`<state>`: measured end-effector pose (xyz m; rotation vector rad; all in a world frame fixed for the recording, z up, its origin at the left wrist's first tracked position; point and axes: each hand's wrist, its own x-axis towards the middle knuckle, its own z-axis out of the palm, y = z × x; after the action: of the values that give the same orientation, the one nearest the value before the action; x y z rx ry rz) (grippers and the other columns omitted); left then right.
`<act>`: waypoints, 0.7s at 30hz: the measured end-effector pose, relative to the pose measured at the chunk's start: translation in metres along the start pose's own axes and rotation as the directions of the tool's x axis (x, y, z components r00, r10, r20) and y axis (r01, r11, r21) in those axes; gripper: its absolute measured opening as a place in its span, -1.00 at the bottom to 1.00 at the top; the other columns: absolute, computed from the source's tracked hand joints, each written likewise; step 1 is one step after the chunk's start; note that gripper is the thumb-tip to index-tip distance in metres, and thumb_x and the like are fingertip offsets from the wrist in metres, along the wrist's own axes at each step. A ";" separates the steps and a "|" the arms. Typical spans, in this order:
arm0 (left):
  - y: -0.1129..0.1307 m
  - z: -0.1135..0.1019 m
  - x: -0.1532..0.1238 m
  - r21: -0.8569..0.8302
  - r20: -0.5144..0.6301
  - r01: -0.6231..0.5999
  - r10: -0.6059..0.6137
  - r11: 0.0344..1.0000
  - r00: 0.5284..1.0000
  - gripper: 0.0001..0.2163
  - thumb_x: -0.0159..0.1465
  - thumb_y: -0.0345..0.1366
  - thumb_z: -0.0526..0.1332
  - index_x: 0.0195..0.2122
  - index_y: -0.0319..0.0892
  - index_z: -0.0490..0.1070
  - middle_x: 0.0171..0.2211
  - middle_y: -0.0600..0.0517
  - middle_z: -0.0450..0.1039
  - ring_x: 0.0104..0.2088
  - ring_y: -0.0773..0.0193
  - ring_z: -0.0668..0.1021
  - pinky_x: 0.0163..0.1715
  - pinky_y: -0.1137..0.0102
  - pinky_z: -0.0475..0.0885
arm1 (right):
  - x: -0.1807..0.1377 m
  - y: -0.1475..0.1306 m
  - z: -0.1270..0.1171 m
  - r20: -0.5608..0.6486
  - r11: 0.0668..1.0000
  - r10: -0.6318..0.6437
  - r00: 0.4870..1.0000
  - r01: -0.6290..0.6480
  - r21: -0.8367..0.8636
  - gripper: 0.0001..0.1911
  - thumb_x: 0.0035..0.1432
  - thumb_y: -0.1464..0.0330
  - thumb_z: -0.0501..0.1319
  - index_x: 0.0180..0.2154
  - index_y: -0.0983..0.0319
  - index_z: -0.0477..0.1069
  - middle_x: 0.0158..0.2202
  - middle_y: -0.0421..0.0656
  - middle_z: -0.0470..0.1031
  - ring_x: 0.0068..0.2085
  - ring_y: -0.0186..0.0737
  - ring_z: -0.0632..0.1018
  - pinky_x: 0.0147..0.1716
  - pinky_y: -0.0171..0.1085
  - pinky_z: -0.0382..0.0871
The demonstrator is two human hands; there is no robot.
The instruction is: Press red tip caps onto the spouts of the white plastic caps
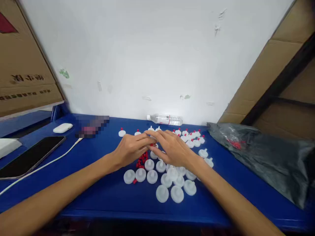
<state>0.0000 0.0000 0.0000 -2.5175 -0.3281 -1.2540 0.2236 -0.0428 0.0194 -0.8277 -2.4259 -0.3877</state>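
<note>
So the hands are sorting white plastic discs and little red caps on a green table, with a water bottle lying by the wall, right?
Not quite: the head view shows the table is blue, not green. The rest holds: both hands over round white plastic discs and small red caps, clear plastic water bottle lying by the wall.

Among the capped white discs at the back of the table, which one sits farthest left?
The lone red-capped disc beyond the left hand. It stands apart at the row's left end; the other capped discs cluster further right.

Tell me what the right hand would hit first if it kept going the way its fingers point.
Probably the left hand: the right hand points left, and their fingertips already meet or overlap, though depth is unclear.
</note>
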 end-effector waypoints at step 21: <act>-0.013 0.005 -0.009 0.094 -0.029 0.164 -0.162 0.982 0.986 -0.88 0.50 -0.32 0.25 -0.13 -0.13 0.61 -0.31 0.07 0.73 -0.41 0.31 0.72 -0.41 0.48 0.50 | 0.005 0.011 0.002 -0.112 0.962 0.251 0.962 -0.260 -0.082 -0.74 0.45 0.30 0.21 -0.06 0.20 0.67 -0.18 -0.07 0.58 -0.46 -0.35 0.41 -0.44 -0.30 0.28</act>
<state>-0.0059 0.0130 -0.0085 -2.4354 -0.5859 -1.2906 0.2265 -0.0315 0.0217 -1.1214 -2.1866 -0.4366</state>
